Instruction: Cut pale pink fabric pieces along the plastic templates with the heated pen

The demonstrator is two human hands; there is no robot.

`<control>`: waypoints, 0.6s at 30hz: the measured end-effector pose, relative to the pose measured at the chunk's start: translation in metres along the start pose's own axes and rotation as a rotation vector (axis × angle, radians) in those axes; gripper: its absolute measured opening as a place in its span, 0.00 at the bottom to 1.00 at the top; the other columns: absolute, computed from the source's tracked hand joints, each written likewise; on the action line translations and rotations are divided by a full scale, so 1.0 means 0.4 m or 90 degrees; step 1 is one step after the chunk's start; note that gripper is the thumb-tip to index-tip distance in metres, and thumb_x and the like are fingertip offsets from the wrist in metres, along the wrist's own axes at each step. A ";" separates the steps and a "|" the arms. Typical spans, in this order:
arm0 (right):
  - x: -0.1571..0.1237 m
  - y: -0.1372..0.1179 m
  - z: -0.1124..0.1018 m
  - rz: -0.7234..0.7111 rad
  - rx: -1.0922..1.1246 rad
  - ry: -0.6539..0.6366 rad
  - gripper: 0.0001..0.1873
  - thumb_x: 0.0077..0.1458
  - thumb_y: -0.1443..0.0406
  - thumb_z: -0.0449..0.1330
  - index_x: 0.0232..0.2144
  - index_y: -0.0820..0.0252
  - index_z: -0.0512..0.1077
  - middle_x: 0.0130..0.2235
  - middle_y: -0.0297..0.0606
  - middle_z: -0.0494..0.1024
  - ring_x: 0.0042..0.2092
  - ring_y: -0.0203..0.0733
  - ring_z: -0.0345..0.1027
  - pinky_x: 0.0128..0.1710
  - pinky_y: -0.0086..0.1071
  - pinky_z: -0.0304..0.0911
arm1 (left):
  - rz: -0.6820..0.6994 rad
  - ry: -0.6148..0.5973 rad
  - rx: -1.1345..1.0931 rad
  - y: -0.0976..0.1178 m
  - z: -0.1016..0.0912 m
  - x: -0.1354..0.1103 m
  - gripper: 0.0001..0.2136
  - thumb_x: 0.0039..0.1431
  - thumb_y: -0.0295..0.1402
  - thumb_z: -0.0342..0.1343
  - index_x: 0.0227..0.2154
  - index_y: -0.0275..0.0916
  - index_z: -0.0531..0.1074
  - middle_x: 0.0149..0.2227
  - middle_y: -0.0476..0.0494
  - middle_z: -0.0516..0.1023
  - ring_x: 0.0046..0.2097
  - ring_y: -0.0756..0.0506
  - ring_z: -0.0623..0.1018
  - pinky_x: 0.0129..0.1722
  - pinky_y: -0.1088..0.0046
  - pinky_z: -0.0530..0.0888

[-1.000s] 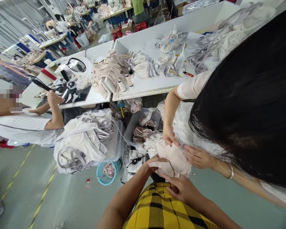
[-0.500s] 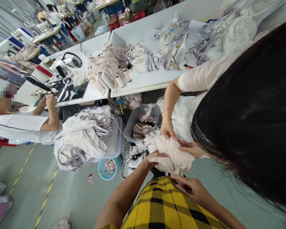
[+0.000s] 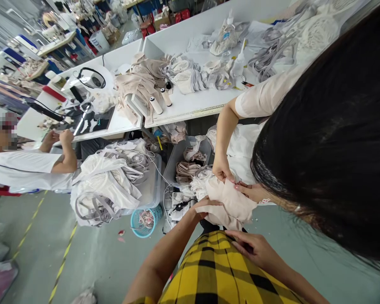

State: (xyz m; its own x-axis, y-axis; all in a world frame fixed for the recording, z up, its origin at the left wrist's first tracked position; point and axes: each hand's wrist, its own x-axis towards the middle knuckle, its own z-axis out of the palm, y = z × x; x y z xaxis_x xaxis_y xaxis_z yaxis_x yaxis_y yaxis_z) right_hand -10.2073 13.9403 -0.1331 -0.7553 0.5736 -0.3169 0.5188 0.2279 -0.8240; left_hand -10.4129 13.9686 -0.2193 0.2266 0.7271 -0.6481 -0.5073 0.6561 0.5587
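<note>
A pale pink garment (image 3: pixel 230 205) hangs between me and a dark-haired person in white who leans in from the right. My left hand (image 3: pixel 205 207) grips its left edge with curled fingers. My right hand (image 3: pixel 251 249) rests lower on my yellow plaid lap (image 3: pixel 215 274), fingers bent under the garment's lower edge; whether they hold cloth is unclear. The other person's two hands (image 3: pixel 237 181) pinch the garment's upper part.
Grey bins of pink and white garments (image 3: pixel 190 169) and a heap of white garments with grey straps (image 3: pixel 109 183) stand on the floor ahead. A teal basket (image 3: pixel 145 221) sits below. White tables (image 3: pixel 205 105) carry cloth and thread spools. Another person in white (image 3: pixel 31 166) works at left.
The other person's hands have shifted up and left along the garment, closer together. My right hand has slipped a little lower off the cloth. The view has drifted slightly.
</note>
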 end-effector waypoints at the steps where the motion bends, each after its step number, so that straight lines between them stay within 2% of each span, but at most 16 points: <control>1: 0.000 0.001 0.002 0.000 0.001 0.002 0.25 0.62 0.53 0.44 0.50 0.58 0.71 0.33 0.40 0.79 0.29 0.39 0.71 0.31 0.28 0.63 | -0.002 -0.005 -0.003 0.000 -0.001 0.001 0.24 0.38 0.29 0.68 0.43 0.34 0.74 0.37 0.36 0.80 0.39 0.39 0.79 0.40 0.65 0.72; 5: -0.001 0.001 0.005 0.005 0.003 0.015 0.23 0.62 0.54 0.45 0.50 0.57 0.71 0.31 0.38 0.79 0.30 0.39 0.72 0.30 0.27 0.64 | -0.010 -0.012 -0.008 -0.002 -0.003 0.010 0.27 0.40 0.32 0.68 0.47 0.34 0.73 0.38 0.35 0.80 0.41 0.37 0.78 0.40 0.66 0.72; 9: 0.000 -0.005 0.002 0.004 0.005 0.025 0.23 0.62 0.53 0.45 0.49 0.57 0.72 0.31 0.38 0.78 0.30 0.39 0.72 0.29 0.27 0.63 | -0.016 -0.019 -0.014 -0.003 -0.007 0.010 0.28 0.39 0.30 0.68 0.48 0.36 0.73 0.41 0.35 0.80 0.44 0.36 0.78 0.40 0.65 0.72; 18: 0.014 -0.013 0.003 0.001 0.009 0.021 0.24 0.63 0.52 0.44 0.49 0.56 0.71 0.27 0.35 0.77 0.26 0.37 0.69 0.27 0.27 0.61 | -0.010 -0.022 -0.038 0.009 -0.015 0.004 0.29 0.34 0.27 0.69 0.46 0.36 0.73 0.43 0.36 0.79 0.47 0.35 0.76 0.42 0.65 0.72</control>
State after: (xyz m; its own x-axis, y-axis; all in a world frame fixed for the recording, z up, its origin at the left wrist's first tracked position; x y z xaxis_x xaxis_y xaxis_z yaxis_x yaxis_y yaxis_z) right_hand -10.2145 13.9412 -0.1314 -0.7409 0.5997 -0.3024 0.5139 0.2163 -0.8301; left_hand -10.4193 13.9709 -0.2216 0.2623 0.7242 -0.6378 -0.5516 0.6548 0.5167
